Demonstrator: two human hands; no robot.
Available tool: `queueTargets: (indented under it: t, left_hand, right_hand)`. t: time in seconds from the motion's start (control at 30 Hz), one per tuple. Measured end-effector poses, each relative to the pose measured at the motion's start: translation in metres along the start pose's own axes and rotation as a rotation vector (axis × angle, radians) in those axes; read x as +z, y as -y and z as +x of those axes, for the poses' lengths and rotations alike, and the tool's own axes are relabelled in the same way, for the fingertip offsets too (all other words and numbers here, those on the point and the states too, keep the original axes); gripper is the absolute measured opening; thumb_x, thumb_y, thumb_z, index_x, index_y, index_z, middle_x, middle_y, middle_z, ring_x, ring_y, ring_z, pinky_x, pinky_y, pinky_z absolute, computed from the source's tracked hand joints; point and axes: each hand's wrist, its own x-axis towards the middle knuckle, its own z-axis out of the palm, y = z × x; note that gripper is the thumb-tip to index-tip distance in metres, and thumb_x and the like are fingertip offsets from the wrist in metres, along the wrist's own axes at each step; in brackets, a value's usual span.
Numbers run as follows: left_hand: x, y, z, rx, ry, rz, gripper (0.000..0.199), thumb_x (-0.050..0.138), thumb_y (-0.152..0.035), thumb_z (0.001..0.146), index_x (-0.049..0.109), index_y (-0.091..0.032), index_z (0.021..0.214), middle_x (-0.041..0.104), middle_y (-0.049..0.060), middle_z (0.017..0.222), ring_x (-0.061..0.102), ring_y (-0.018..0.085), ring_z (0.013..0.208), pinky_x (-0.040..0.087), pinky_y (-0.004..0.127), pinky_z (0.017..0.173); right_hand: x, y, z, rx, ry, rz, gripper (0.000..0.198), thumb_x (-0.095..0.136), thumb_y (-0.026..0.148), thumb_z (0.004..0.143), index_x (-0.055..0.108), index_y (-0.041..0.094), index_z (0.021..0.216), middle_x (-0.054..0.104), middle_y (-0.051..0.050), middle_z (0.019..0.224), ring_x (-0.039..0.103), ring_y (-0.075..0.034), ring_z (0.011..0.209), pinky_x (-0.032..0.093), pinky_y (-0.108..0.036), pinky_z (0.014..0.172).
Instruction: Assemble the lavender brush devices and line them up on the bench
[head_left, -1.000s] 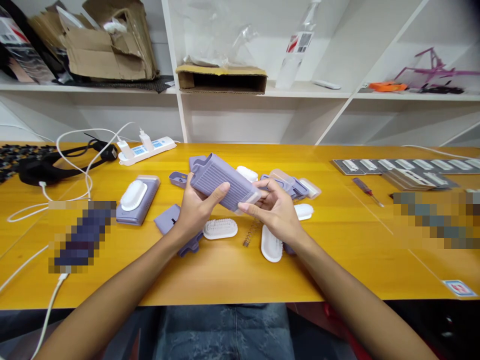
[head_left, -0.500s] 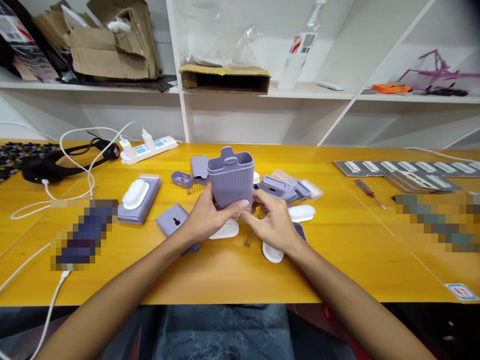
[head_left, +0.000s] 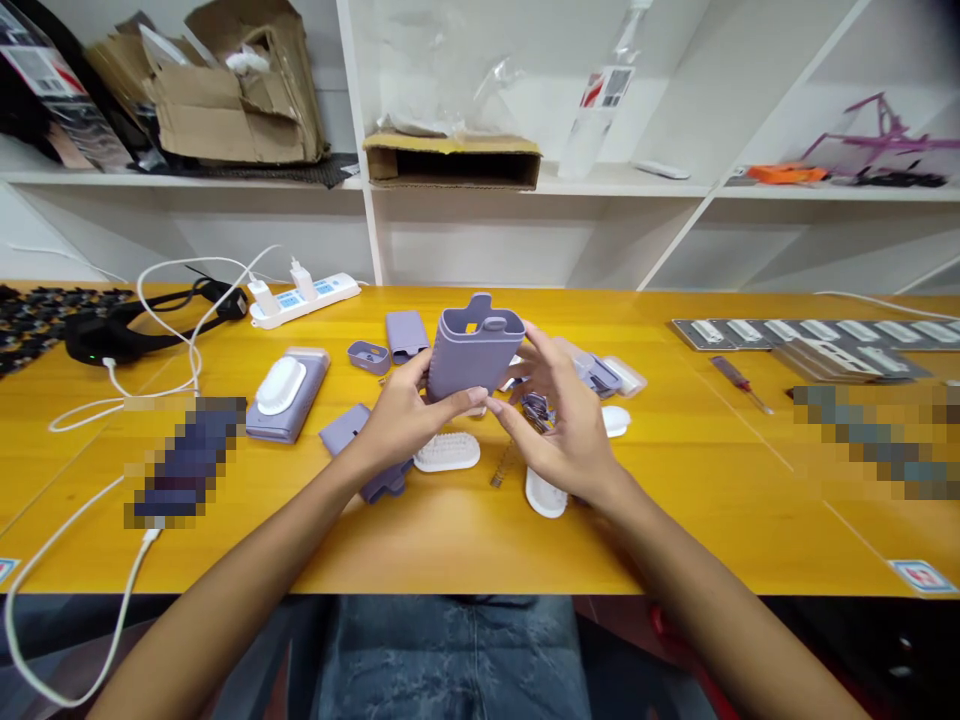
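My left hand (head_left: 409, 405) grips a ribbed purple plastic case (head_left: 474, 360) by its lower left side, thumb across the bottom front. The case is held above the table, tilted, its hollow top up with a tab and a small loop at the rim. My right hand (head_left: 562, 425) curves around the right side, with a fingertip at the upper right edge and the thumb at the lower corner. Below lie a white bristled oval brush head (head_left: 448, 452), a metal spring (head_left: 500, 467) and another white oval piece (head_left: 546, 494). A flat purple part (head_left: 345, 428) is partly behind my left hand.
Farther back are a small purple ring-shaped part (head_left: 368, 357) and a purple housing (head_left: 406, 335). An assembled purple unit with a white top (head_left: 287, 395) stands left, near a power strip (head_left: 306, 300) and cables. A screwdriver (head_left: 741, 384) lies right. White shelves (head_left: 480, 235) rise behind.
The purple case has shifted right and turned, tilting so more of its open top shows. My right hand's fingers have spread and moved up along its right side.
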Motion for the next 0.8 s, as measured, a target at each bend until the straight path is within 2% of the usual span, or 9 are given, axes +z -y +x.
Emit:
queueTargets:
  t: [0.07, 0.13, 0.23, 0.33, 0.47, 0.6, 0.7, 0.8]
  left_hand:
    - [-0.002, 0.005, 0.000, 0.027, -0.006, 0.027, 0.049, 0.090, -0.040, 0.086, 0.072, -0.018, 0.126, 0.081, 0.010, 0.124, 0.077, 0.024, 0.104, 0.064, 0.034, 0.088]
    - [-0.005, 0.010, 0.000, 0.052, -0.006, 0.059, 0.051, 0.090, -0.040, 0.086, 0.072, -0.019, 0.129, 0.081, 0.009, 0.124, 0.077, 0.024, 0.105, 0.063, 0.033, 0.089]
    - [-0.008, 0.017, -0.001, 0.091, -0.011, 0.096, 0.055, 0.089, -0.042, 0.088, 0.070, -0.020, 0.134, 0.080, 0.009, 0.126, 0.076, 0.025, 0.107, 0.062, 0.032, 0.089]
    - [-0.011, 0.020, -0.002, 0.117, -0.023, 0.111, 0.055, 0.087, -0.042, 0.090, 0.069, -0.020, 0.137, 0.079, 0.010, 0.130, 0.075, 0.026, 0.111, 0.061, 0.034, 0.093]
    - [-0.012, 0.023, -0.003, 0.143, -0.054, 0.140, 0.055, 0.086, -0.043, 0.092, 0.067, -0.020, 0.138, 0.079, 0.011, 0.130, 0.076, 0.027, 0.111, 0.061, 0.035, 0.093]
    - [-0.013, 0.024, -0.004, 0.198, -0.081, 0.226, 0.050, 0.083, -0.037, 0.094, 0.067, -0.021, 0.138, 0.079, 0.011, 0.127, 0.077, 0.027, 0.109, 0.062, 0.037, 0.093]
    - [-0.014, 0.024, -0.005, 0.311, -0.059, 0.280, 0.049, 0.079, -0.029, 0.096, 0.066, -0.022, 0.143, 0.074, 0.013, 0.142, 0.073, 0.029, 0.127, 0.059, 0.044, 0.109]
    - [-0.017, 0.022, -0.004, 0.484, -0.018, 0.338, 0.053, 0.080, -0.024, 0.096, 0.066, -0.026, 0.147, 0.070, 0.012, 0.151, 0.064, 0.030, 0.143, 0.050, 0.051, 0.122]
  right_hand:
    - [0.000, 0.001, 0.002, -0.051, -0.017, -0.031, 0.079, 0.070, 0.027, 0.102, 0.033, 0.038, 0.172, 0.063, -0.013, 0.153, 0.074, -0.028, 0.098, 0.067, -0.047, 0.076]
    - [-0.001, 0.003, 0.005, -0.096, -0.024, -0.079, 0.075, 0.069, 0.024, 0.102, 0.038, 0.036, 0.170, 0.065, -0.014, 0.150, 0.075, -0.028, 0.101, 0.069, -0.047, 0.079]
    - [-0.004, 0.006, 0.013, -0.173, -0.001, -0.173, 0.063, 0.070, 0.021, 0.102, 0.051, 0.032, 0.161, 0.070, -0.014, 0.144, 0.075, -0.033, 0.114, 0.068, -0.053, 0.092]
    - [-0.006, 0.006, 0.021, -0.226, 0.047, -0.209, 0.060, 0.070, 0.021, 0.102, 0.054, 0.030, 0.159, 0.070, -0.014, 0.145, 0.074, -0.036, 0.124, 0.066, -0.058, 0.102]
    - [-0.002, 0.002, 0.022, -0.220, 0.114, -0.172, 0.070, 0.073, 0.022, 0.101, 0.046, 0.032, 0.165, 0.064, -0.013, 0.157, 0.070, -0.036, 0.133, 0.063, -0.059, 0.111]
    - [0.007, -0.003, 0.011, -0.143, 0.138, -0.140, 0.091, 0.075, 0.023, 0.099, 0.026, 0.033, 0.175, 0.052, -0.014, 0.169, 0.063, -0.039, 0.144, 0.063, -0.060, 0.112]
    - [0.010, -0.002, 0.002, -0.178, 0.155, -0.161, 0.099, 0.074, 0.022, 0.098, 0.015, 0.033, 0.178, 0.038, -0.013, 0.179, 0.050, -0.041, 0.157, 0.058, -0.063, 0.118]
    - [0.010, 0.000, -0.004, -0.260, 0.152, -0.159, 0.099, 0.073, 0.015, 0.097, 0.017, 0.035, 0.177, 0.032, -0.010, 0.182, 0.038, -0.041, 0.165, 0.045, -0.069, 0.129]
